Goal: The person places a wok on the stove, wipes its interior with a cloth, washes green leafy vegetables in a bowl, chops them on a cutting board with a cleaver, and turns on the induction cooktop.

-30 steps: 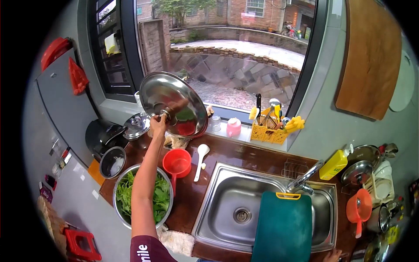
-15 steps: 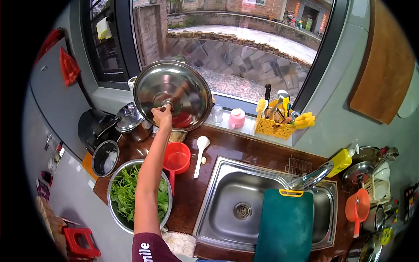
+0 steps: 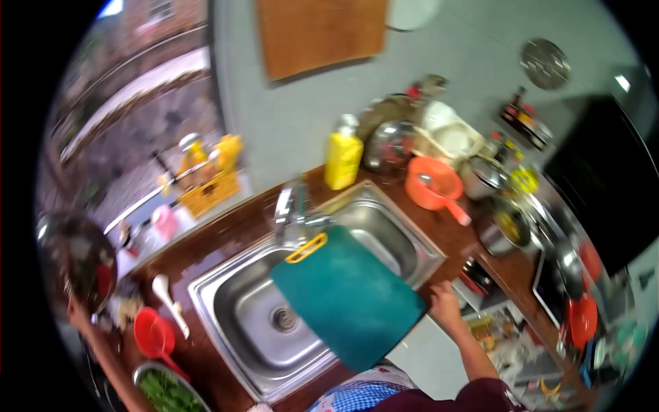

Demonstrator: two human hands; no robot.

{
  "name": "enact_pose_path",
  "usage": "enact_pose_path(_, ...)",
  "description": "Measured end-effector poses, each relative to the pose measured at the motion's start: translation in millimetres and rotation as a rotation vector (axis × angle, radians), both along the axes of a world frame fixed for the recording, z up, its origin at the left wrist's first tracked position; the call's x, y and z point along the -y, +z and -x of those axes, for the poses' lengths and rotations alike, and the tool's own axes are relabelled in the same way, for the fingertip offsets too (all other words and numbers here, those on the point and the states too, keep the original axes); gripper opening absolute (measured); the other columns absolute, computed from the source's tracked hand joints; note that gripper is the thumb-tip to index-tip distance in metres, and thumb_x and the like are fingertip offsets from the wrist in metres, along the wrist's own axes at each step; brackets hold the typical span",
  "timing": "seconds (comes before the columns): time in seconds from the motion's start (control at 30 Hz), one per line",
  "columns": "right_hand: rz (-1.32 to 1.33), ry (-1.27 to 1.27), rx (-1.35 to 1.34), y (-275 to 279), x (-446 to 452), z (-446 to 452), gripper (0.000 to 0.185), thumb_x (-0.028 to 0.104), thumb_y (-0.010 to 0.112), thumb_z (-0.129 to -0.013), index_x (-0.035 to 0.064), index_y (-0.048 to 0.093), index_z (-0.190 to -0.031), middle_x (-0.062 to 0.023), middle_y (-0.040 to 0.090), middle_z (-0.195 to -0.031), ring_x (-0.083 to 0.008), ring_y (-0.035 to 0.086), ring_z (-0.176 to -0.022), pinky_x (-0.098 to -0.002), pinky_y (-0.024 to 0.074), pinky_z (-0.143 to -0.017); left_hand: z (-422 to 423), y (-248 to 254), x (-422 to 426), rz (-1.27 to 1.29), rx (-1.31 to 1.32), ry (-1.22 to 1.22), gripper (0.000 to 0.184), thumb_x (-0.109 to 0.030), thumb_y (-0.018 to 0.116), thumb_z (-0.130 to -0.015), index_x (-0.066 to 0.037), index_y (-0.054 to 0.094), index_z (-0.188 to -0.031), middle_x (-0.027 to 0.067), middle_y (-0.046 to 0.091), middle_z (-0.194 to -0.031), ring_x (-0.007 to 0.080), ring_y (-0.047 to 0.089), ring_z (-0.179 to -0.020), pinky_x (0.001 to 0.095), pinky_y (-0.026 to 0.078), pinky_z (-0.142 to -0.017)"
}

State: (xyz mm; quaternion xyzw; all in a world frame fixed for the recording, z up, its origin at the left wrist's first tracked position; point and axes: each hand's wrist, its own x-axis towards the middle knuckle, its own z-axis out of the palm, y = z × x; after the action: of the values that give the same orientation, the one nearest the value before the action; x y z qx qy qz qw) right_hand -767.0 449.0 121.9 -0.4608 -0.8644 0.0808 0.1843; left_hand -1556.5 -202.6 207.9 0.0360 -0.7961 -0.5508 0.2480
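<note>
At the far left of the head view, my left hand (image 3: 79,314) grips the knob of a large steel lid (image 3: 77,257), held upright. Below it, a steel bowl of green leaves (image 3: 171,393) is partly cut off by the frame. A red ladle (image 3: 154,333) and a white spoon (image 3: 169,303) lie beside the bowl. My right hand (image 3: 446,302) is at the counter's edge, right of the green cutting board (image 3: 347,295); its fingers are curled and blurred, and whether it holds anything is unclear. The board lies across the double sink (image 3: 237,343).
A yellow bottle (image 3: 343,161) stands behind the faucet (image 3: 292,209). An orange dipper (image 3: 432,184), a pot (image 3: 504,226) and a dish rack (image 3: 449,137) are on the right. A yellow basket of utensils (image 3: 209,193) sits on the sill, near a pink cup (image 3: 165,221).
The view has swung to the right, bringing the right counter and my right hand into fuller view. My left hand still holds the lid, now at the far left.
</note>
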Motion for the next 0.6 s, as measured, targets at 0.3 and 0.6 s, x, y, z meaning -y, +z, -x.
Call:
enact_pose_path(0.3, 0.077, -0.031, -0.087, -11.8, 5.6, -58.0, 0.022, 0.004, 0.057, -0.074, 0.0053, 0.060, -0.095, -0.0111, 0.050, -0.096, -0.0320, 0.057, -0.082, -0.0405, 0.0478, -0.069, -305.6, 188.3, -202.9, -0.380, -0.541, -0.127, 0.022, -0.015, 0.056, -0.080, 0.001, 0.059, -0.066, 0.0092, 0.058, -0.065, 0.0207, 0.054, -0.058, 0.0338, 0.046, -0.055)
enact_pose_path(0.6, 0.205, -0.215, -0.101, -1.2, 15.4, -222.5, 0.022, 0.006, 0.055, -0.077, 0.0060, 0.059, -0.099, -0.0094, 0.049, -0.100, -0.0306, 0.057, -0.082, -0.0410, 0.0490, -0.069, -389.6, 197.3, -353.8, 0.046, -0.856, -0.508, 0.031, -0.023, 0.060, -0.082, 0.003, 0.052, -0.098, 0.0133, 0.056, -0.072, 0.0247, 0.051, -0.052, 0.0364, 0.046, -0.048)
